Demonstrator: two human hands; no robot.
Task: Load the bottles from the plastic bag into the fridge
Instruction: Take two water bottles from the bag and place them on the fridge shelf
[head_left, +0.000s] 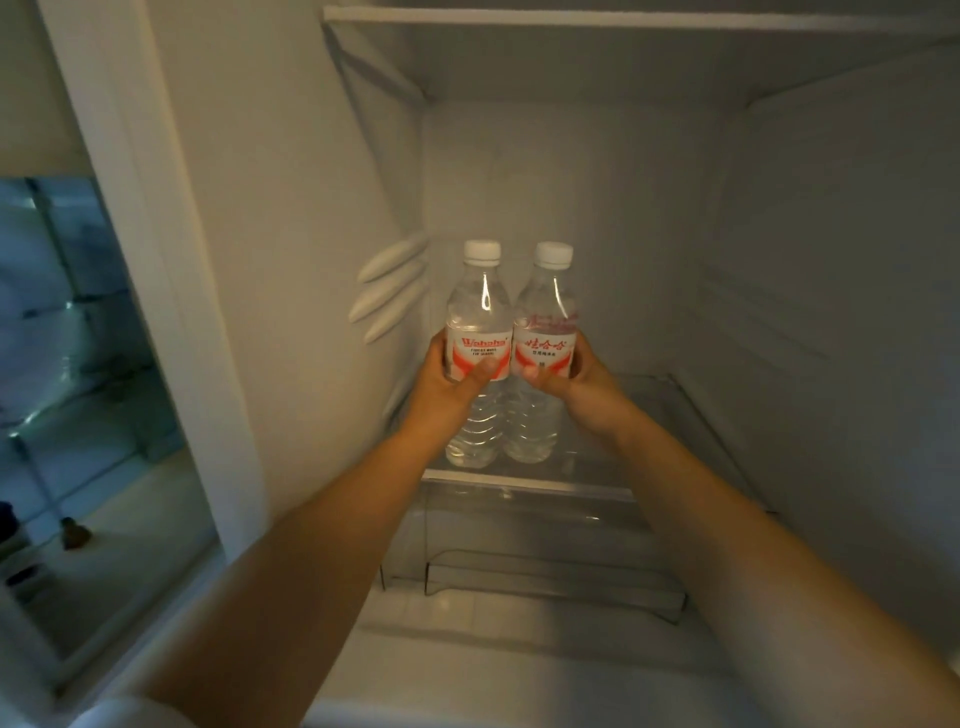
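Bottles are in hand, one per hand, inside the fridge (779, 260) compartment. The left bottle (475, 332) and the right bottle (543, 338) stand upright, touching side by side, white caps on, labels toward the camera. Their bases are at or just above the glass shelf (675, 415), near its front edge and toward its left side; contact with the shelf cannot be confirmed.

The left hand (447, 387) is wrapped round the left bottle at label height, thumb across the front of the label, fingers hidden behind. The right hand (576, 382) holds the right bottle the same way, thumb pressed on the lower label, fingers out of sight.

Assessment: the step is setting both bottles down. To do it well, both bases should be felt flat on the shelf before either grip loosens. The bottles are tall and narrow, so a tilted release risks toppling one into the other. Pushing them toward the back edge would leave the front free for later bottles. The plastic bag is not in view. A clear drawer (545, 571) sits below the shelf.
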